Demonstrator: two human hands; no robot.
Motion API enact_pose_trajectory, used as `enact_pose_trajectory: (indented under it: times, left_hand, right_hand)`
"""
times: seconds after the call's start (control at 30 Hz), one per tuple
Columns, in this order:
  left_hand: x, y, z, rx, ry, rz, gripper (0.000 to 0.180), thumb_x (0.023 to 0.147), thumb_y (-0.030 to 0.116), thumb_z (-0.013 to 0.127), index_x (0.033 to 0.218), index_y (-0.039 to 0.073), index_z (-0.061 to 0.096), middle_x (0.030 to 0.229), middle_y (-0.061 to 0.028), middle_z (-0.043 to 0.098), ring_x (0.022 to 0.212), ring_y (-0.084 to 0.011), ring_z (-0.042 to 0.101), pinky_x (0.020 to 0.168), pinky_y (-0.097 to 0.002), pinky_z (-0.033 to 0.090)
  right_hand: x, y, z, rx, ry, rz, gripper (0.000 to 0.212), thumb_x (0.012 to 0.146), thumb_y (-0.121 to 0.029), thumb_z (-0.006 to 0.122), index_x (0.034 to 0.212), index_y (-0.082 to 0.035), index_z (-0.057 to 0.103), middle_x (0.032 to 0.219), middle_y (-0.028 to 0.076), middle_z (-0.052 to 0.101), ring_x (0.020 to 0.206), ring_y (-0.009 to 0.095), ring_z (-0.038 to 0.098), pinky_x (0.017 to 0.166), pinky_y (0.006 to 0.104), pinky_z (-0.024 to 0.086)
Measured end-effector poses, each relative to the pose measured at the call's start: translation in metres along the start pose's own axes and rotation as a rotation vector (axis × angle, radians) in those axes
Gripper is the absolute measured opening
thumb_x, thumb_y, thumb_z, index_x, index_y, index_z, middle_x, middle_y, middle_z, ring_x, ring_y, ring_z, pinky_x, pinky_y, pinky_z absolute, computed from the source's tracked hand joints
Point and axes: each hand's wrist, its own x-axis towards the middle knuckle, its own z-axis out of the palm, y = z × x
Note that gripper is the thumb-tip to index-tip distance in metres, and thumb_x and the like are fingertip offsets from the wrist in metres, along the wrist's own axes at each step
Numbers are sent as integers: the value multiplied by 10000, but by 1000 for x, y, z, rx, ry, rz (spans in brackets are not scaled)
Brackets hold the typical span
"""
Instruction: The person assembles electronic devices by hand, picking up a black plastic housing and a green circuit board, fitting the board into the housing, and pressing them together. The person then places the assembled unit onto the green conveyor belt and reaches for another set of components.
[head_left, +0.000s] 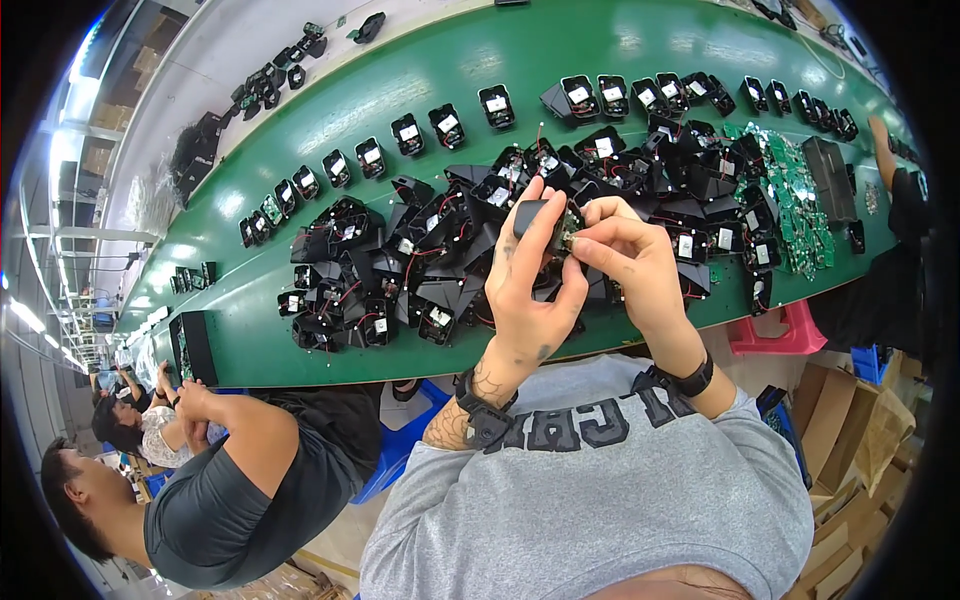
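Above the near side of the green table, my left hand (528, 285) is closed round a small black plastic housing (530, 216), its fingers along the back and its thumb underneath. The housing is tilted, with its open side facing right. A small green circuit board (571, 222) shows at that open side. My right hand (632, 258) is closed in a pinch, thumb and fingertips at the board's edge. The fingers partly cover whatever else lies between them. Beneath both hands spreads a heap of black housings (440, 285) with red wires and white labels.
A curved row of black housings (405, 133) stands along the far side of the green table (260, 345). Bare green circuit boards (800, 215) are piled to the right, beside a dark tray (829, 180). A person in a dark shirt (235, 505) sits close on my left. Cardboard boxes (850, 430) lie lower right.
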Motion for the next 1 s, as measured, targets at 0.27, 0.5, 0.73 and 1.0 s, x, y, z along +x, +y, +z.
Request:
enact_pose_trajectory:
  times: [0.27,0.5,0.73,1.0]
  left_hand:
    - [3,-1,-4,183,-65,132,501,719,-65,590,1215,-2,568,1311,-268,468,1164,-344,540,917,-368,475]
    - [0,0,-5,152,-104,151,515,700,-83,584,1209,-8,570,1289,-265,496,1159,-334,551,955,-381,447]
    - [-1,2,-9,186,-163,128,518,704,-96,568,1213,2,576,1284,-246,507,1153,-308,557,905,-349,481]
    - [-12,0,-3,-109,-83,-157,517,727,-77,575,1231,35,577,1287,-192,518,1054,-219,597,773,-260,530]
  right_hand:
    - [3,-1,-4,46,-31,45,73,763,-26,690,788,35,660,976,20,496,871,100,493,769,229,405]
    - [7,-8,-14,-20,-142,103,86,749,-34,685,747,36,633,922,17,503,819,96,486,730,229,390]
    - [13,-8,-21,9,-215,186,77,761,-38,714,784,27,680,910,6,506,833,93,528,735,231,423]
    - [3,8,-15,133,-105,183,114,720,48,700,766,-5,610,1003,17,534,901,109,545,818,248,432]
